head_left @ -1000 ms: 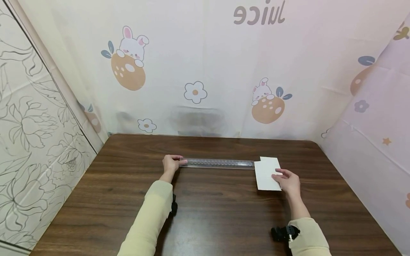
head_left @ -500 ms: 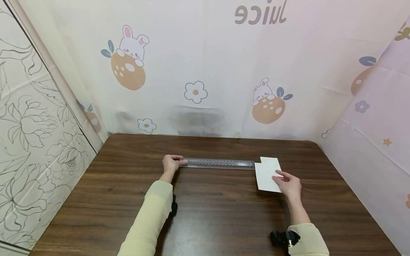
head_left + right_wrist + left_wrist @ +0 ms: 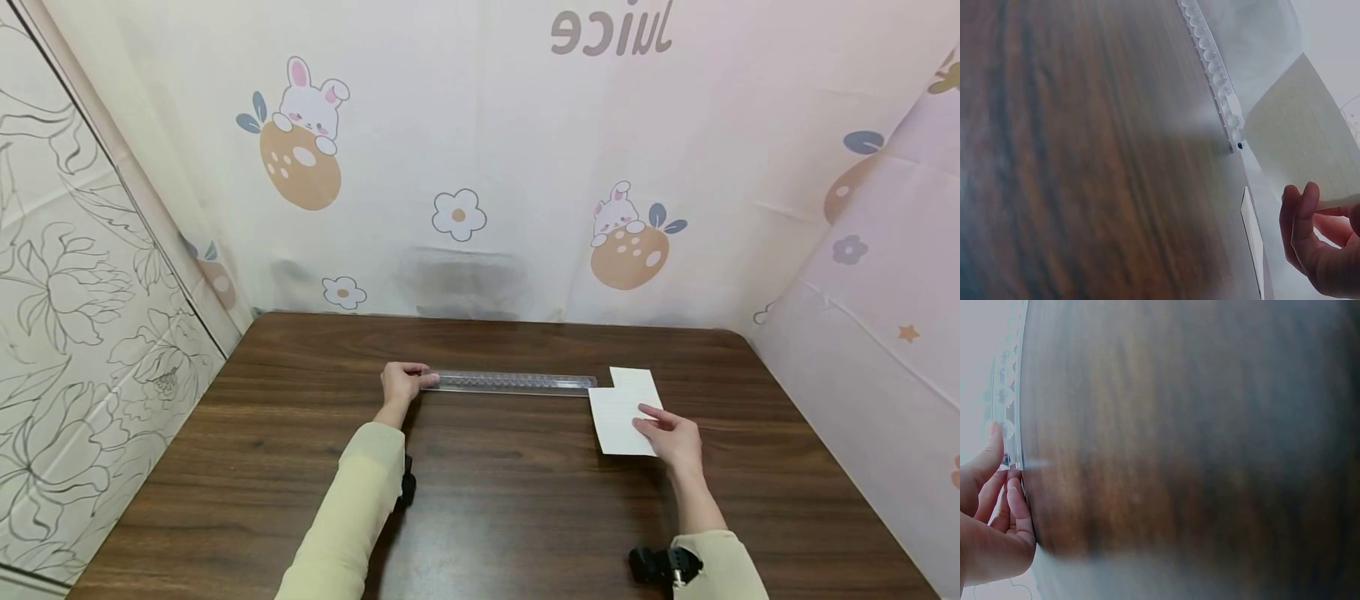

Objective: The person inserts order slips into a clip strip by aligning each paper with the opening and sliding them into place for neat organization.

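My head view looks down across the table (image 3: 525, 500); each wrist view skims its surface closely, all three sharing the ruler (image 3: 513, 382).

Dark wood table (image 3: 480, 500) across the lower frame, cream curtain (image 3: 487, 142) with bunnies, flowers and mirrored "Juice" behind, line-drawn floral cloth (image 3: 67, 317) at left, pinkish curtain (image 3: 885, 275) at right

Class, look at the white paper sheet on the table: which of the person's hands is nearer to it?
Right. The right hand holds the white paper sheet at its near right corner. The left hand is far off, gripping the opposite end of the clear ruler.
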Demonstrator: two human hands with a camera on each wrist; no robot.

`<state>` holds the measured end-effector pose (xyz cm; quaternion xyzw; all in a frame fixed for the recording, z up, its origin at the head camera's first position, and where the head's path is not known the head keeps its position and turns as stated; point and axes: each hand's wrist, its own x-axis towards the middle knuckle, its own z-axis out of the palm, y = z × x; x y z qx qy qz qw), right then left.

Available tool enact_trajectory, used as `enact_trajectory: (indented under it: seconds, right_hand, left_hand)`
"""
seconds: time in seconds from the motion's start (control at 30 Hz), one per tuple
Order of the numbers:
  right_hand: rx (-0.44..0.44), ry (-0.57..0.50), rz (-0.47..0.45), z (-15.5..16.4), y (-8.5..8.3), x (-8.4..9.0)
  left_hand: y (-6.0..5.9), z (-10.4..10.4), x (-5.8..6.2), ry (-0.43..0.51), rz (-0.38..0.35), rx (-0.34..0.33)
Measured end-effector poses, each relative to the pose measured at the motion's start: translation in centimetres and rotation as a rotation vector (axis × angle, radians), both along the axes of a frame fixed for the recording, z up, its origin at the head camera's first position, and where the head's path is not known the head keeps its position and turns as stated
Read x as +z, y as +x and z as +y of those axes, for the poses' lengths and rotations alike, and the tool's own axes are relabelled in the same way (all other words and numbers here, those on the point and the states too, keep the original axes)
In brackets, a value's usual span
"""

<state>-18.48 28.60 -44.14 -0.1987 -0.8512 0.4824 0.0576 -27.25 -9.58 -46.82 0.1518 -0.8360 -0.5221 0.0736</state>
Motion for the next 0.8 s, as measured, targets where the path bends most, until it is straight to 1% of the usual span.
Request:
enact_trajectory:
  seconds: [0.17, 0.43, 0.63, 0.8]
  right_hand:
    - [0.049, -0.020, -0.028, 0.0, -0.2, -0.3]
    - [0.082, -0.028, -0.055, -0.3, -0.5, -0.6]
    - [0.090, -0.096, -0.064, -0.6, -1.0, -0.7]
    - [0.086, -0.105, -0.067, -0.9, -1.2, -0.7]
  left_hand:
    - [0.0, 0.0, 0.1, -0.007, 0.007, -0.001]
    - [-0.1, 0.0, 0.0, -0.012, 0.003, 0.003]
    - [-0.2, -0.1, 0.0, -0.016, -0.008, 0.006]
    - [-0.2, -0.1, 0.0, -0.009, -0.017, 0.005]
